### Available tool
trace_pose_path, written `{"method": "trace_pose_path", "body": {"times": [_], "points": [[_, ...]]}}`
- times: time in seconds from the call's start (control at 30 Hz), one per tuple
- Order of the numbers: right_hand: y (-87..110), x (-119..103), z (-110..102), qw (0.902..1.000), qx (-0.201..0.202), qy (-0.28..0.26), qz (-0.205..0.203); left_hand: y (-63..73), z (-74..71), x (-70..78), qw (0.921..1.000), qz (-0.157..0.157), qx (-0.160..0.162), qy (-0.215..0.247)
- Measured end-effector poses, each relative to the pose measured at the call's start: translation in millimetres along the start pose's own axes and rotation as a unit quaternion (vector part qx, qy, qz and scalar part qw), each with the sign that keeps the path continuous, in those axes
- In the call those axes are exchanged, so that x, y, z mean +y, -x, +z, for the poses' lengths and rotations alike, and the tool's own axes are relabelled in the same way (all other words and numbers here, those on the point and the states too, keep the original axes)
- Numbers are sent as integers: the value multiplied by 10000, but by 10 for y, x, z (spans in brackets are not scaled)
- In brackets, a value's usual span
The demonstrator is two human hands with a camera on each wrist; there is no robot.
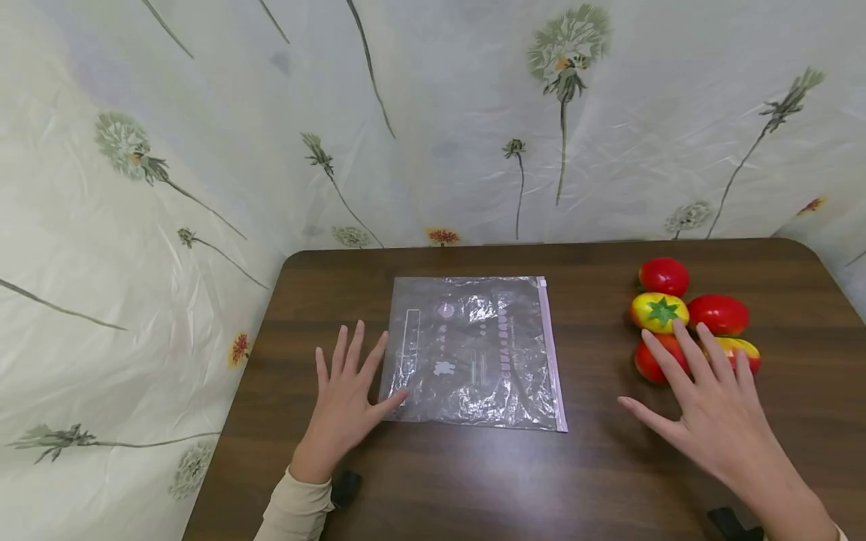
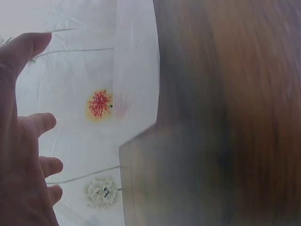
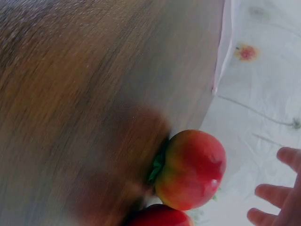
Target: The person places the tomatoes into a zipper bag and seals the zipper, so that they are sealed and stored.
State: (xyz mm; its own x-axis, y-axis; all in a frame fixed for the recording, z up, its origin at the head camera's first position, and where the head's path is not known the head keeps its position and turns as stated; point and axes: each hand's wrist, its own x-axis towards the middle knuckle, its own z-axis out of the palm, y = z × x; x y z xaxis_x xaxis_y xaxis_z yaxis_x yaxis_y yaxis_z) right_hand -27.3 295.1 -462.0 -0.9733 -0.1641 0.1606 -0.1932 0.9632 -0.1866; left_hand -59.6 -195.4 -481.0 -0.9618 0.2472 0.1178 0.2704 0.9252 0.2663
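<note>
A clear zip bag [image 1: 460,353] with pink print and a lilac slider strip lies flat in the middle of the table. Beside its left edge is my left hand [image 1: 348,409], fingers spread and nothing held; its thumb overlaps the bag's lower left corner. On the right, several red and yellow tomato-like fruits sit in a cluster, among them a yellow one [image 1: 659,310] with a green leafy top and a red one [image 1: 719,314]. My right hand [image 1: 713,413] has its fingers spread over the near side of the cluster, partly hiding a red fruit [image 1: 652,359] and a yellow-red fruit [image 1: 737,353].
The dark wooden table [image 1: 507,481] has rounded far corners. Behind it and along the left side hangs pale sheeting [image 1: 440,135] with a dandelion print. Dark wrist-worn pieces show beneath both wrists.
</note>
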Motion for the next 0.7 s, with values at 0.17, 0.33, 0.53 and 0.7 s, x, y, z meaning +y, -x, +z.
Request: {"method": "trace_pose_path", "body": {"times": [0.17, 0.33, 0.53, 0.7], "points": [[-17, -20, -5, 9999, -96, 29, 12, -36, 16, 101, 9999, 37, -8, 110], [-39, -41, 3, 9998, -166, 50, 22, -86, 32, 225, 9998, 45, -50, 174], [-71, -81, 18, 9999, -152, -40, -62, -127, 94, 370, 9994, 108, -66, 315], [-82, -90, 39, 9998, -21, -116, -190, -160, 181, 499, 9987, 229, -95, 447]]}}
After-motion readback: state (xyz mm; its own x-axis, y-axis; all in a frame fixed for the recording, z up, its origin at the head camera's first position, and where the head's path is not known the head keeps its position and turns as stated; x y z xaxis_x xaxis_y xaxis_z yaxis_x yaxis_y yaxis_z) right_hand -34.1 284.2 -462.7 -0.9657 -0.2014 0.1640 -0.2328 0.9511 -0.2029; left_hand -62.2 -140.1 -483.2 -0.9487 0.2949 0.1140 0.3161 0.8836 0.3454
